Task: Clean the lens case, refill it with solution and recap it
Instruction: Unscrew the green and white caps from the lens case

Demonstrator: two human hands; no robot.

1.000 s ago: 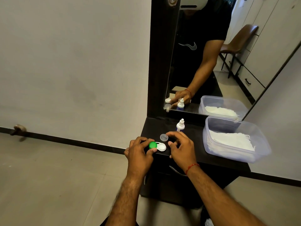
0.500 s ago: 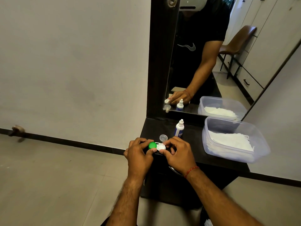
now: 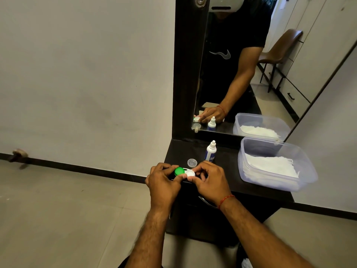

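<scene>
Lens case [image 3: 184,172] pinned at the table's [image 3: 231,171] front edge, between both sets of fingers. Gripped at its green cap [image 3: 179,171] by curled fingers of the left hand [image 3: 164,182]; pinched at the white cap [image 3: 190,173] by the right hand [image 3: 209,180]. Probably needed a level case, firm left grip, gentle square twisting.

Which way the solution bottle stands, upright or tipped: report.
Upright: the solution bottle stands on its base, white tip pointing up.
</scene>
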